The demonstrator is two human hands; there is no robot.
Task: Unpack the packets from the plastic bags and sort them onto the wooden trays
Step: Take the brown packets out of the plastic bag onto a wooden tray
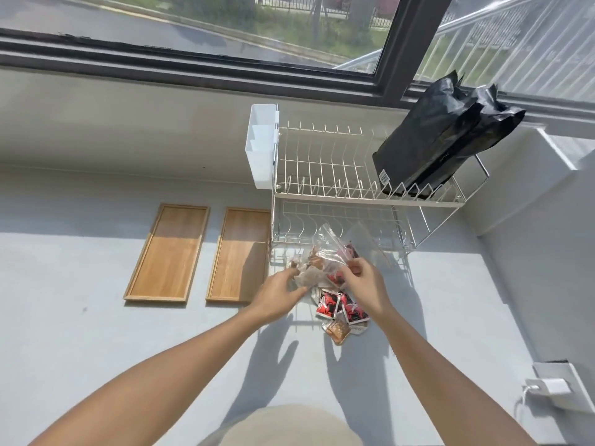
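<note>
Crinkled clear plastic bag (pixel 325 252), glossy packets (pixel 341 305)

The trays (pixel 167 252) were smooth wood, the bag (pixel 325 252) clear glossy plastic, the rack (pixel 338 165) coated wire, the surface (pixel 96 333) matt grey.

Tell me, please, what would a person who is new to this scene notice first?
First, the two hands: the left hand and right hand grip a clear plastic bag of packets in front of the wire dish rack. Red and brown loose packets lie on the grey counter just below the hands. Two bare wooden trays wait side by side at the left, and a black bag stands on the rack's top shelf.
</note>
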